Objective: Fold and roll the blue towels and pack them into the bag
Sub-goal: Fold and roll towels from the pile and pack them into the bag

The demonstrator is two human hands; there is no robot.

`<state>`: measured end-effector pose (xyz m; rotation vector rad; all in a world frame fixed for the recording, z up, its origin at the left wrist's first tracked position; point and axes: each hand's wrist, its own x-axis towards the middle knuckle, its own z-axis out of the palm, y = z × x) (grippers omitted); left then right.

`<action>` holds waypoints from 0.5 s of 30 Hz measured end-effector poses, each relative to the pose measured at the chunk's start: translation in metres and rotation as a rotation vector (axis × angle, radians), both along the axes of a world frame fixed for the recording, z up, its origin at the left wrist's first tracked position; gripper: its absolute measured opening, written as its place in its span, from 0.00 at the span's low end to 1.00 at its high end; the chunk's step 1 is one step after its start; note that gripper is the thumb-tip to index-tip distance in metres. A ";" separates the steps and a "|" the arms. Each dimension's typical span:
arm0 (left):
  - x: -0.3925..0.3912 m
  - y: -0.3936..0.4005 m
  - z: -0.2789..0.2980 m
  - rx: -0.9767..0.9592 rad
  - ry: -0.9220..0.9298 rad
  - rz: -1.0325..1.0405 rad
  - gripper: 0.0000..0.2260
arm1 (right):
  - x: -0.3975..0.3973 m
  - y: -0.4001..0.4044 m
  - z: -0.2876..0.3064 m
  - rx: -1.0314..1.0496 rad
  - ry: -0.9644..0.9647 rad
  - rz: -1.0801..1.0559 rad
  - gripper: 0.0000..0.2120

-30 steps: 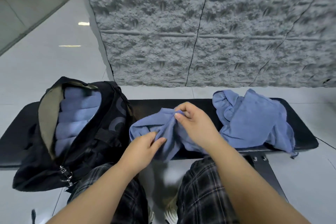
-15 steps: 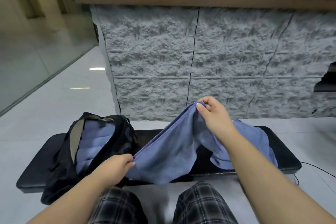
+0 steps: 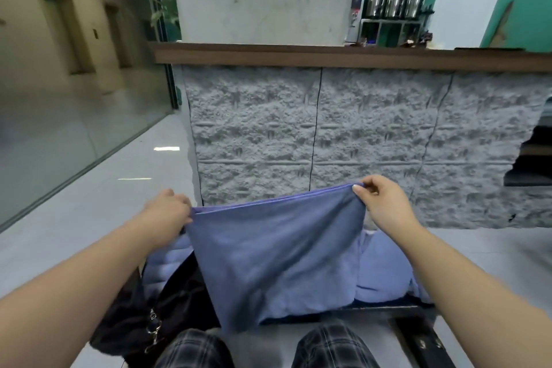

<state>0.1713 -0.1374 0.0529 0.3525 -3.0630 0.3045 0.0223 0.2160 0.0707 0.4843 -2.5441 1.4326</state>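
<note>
A blue towel (image 3: 274, 260) hangs spread out in front of me, held up by its top edge. My left hand (image 3: 167, 212) pinches its upper left corner and my right hand (image 3: 382, 203) pinches its upper right corner. Behind the towel at lower left stands the open black bag (image 3: 176, 302), with rolled blue towels (image 3: 164, 260) showing inside it. More loose blue towels (image 3: 382, 275) lie in a heap on the black bench (image 3: 385, 309) at the right, partly hidden by the held towel.
A rough grey stone counter front (image 3: 328, 143) with a wooden top (image 3: 343, 55) rises just beyond the bench. Pale tiled floor (image 3: 98, 197) stretches to the left beside a glass wall. My knees in plaid trousers (image 3: 328, 346) are at the bottom.
Both hands have lifted the towel off the bench and drawn apart, stretching it flat by its two top corners. The view has tilted upward.
</note>
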 end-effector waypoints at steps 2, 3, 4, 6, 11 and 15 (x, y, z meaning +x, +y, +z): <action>0.006 0.001 0.028 -0.184 -0.069 0.051 0.13 | 0.003 0.000 0.014 -0.006 0.036 0.003 0.04; 0.010 0.002 0.041 -0.215 -0.053 0.051 0.14 | 0.005 -0.001 0.022 -0.006 0.057 0.010 0.04; 0.016 0.006 0.055 -0.210 -0.014 0.051 0.15 | 0.009 0.000 0.030 -0.008 0.083 0.010 0.04; 0.027 0.010 0.079 -0.092 0.167 0.029 0.17 | 0.015 0.003 0.043 -0.041 0.172 -0.024 0.05; 0.057 0.010 0.095 0.210 0.305 -0.045 0.14 | 0.026 0.013 0.042 0.038 0.057 0.029 0.06; 0.069 0.022 0.100 0.381 0.472 -0.001 0.12 | 0.037 0.012 0.054 -0.020 0.081 0.039 0.07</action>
